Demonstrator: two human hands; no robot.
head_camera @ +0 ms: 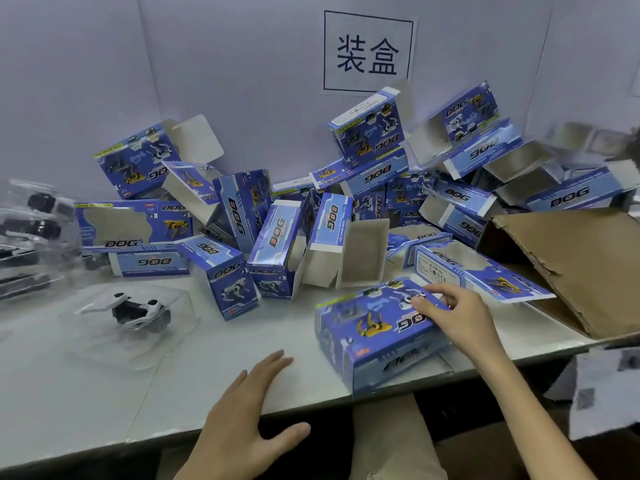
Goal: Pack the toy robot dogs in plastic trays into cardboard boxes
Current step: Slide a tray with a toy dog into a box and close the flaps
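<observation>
While our left hand [242, 407] lies flat on the white worktop [86, 403] near its front edge, fingers straight and slightly spread and holding nothing, our right hand [457, 317] rests on top of a blue cardboard box [374, 337]. Its fingers are loosely bent and touch the printed upper face rather than wrapping round it. This box lies on its side close to the front edge, one corner just over it, and its flaps look closed; we cannot see what is inside.

To the left, well apart from both hands, a white toy robot dog [138, 311] sits in a clear plastic tray [104, 351] on the worktop, outside any box. At the far left edge we see a stack of clear trays [31, 223] with black dogs in them, though they are blurred.

Behind, against the wall, a heap of blue boxes [277, 237] lies jumbled at all angles. Many have an end open and show only bare grey card inside, such as the open box [363, 251] just behind the one we touch. Another, the window box [135, 225] on the left, shows nothing through its cut-out.

On the right a brown carton [571, 258] lies on its side with torn flaps, its mouth toward the heap. A paper sign [369, 51] hangs on the wall above.
</observation>
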